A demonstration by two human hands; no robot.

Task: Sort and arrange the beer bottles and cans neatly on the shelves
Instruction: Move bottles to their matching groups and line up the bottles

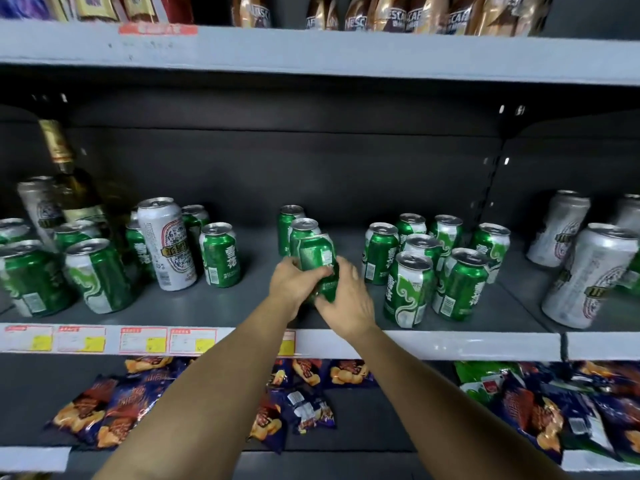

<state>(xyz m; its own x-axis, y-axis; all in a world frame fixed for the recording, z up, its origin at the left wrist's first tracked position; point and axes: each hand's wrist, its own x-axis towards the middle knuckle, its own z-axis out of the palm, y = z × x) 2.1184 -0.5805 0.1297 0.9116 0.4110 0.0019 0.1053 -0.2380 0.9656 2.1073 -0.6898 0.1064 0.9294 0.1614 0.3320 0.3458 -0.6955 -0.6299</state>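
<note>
Both hands met at the middle of the grey shelf [450, 344], closed around one green can [317, 259] that stood near the front edge. The left hand [294, 284] gripped the can's lower left side, fingers curled across its front, while the right hand [343, 299] wrapped the lower right side, thumb and fingers pressed against the label. The can's top half rose above both hands and leaned a little; whether its base touched the shelf could not be told, since the hands covered it. Directly behind it two more green cans [302, 233] stood in a line running toward the back panel, the nearest one just beside the held can. To the right, well apart from the hands, a cluster of green cans [436, 268] stood upright in loose rows, and farther right were tall silver cans [588, 275]. To the left stood a single green can [221, 254], then a tall white can [166, 244] with a red and blue emblem, more green cans [98, 275] near the front edge, and a dark glass bottle [74, 188] with a gold foil neck toward the back. Price labels [142, 339] ran along the shelf's front strip. On the shelf below lay dark blue snack bags [114, 410], and coffee packets [398, 15] lined the shelf above
</note>
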